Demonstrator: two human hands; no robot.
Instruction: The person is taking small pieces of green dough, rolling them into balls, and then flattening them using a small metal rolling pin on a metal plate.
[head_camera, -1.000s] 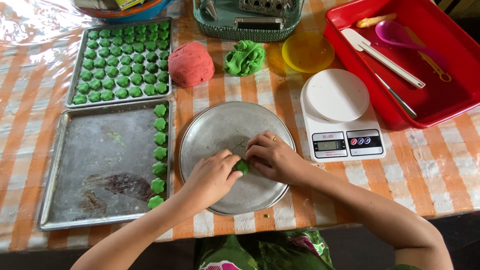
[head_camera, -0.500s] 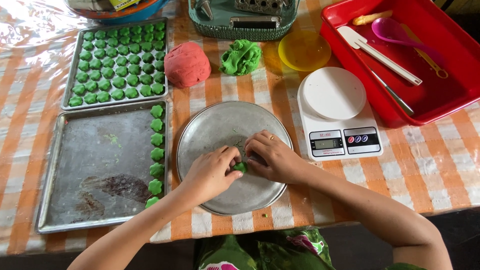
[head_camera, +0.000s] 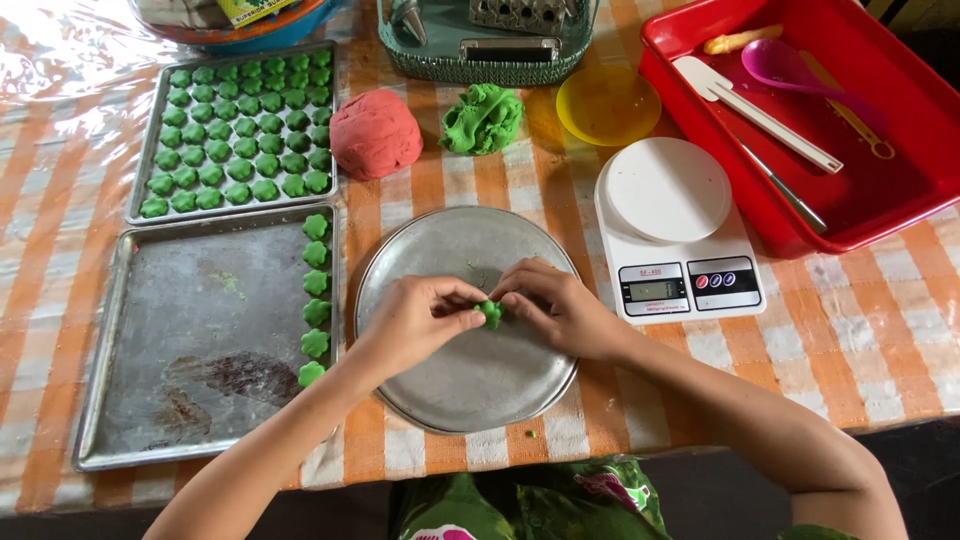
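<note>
Both hands meet over a round metal plate (head_camera: 450, 375). My left hand (head_camera: 415, 325) and my right hand (head_camera: 555, 310) pinch a small green dough piece (head_camera: 491, 314) between their fingertips. To the left lies a metal baking tray (head_camera: 180, 340) with a column of several green flower-shaped dough pieces (head_camera: 315, 285) along its right side. Behind it a second tray (head_camera: 150, 130) is filled with several rows of the same green pieces. A red dough ball (head_camera: 375, 133) and a lump of green dough (head_camera: 483, 118) lie behind the plate.
A white kitchen scale (head_camera: 670, 235) stands right of the plate. A red plastic bin (head_camera: 900, 190) at the back right holds a spatula, a purple spoon and other tools. A yellow lid (head_camera: 607, 104) and a green basket (head_camera: 480, 40) sit at the back. An orange checked cloth covers the table.
Both hands have lifted slightly and keep working the green piece between the fingertips. The camera view has shifted a little; the trays and dough stay put.
</note>
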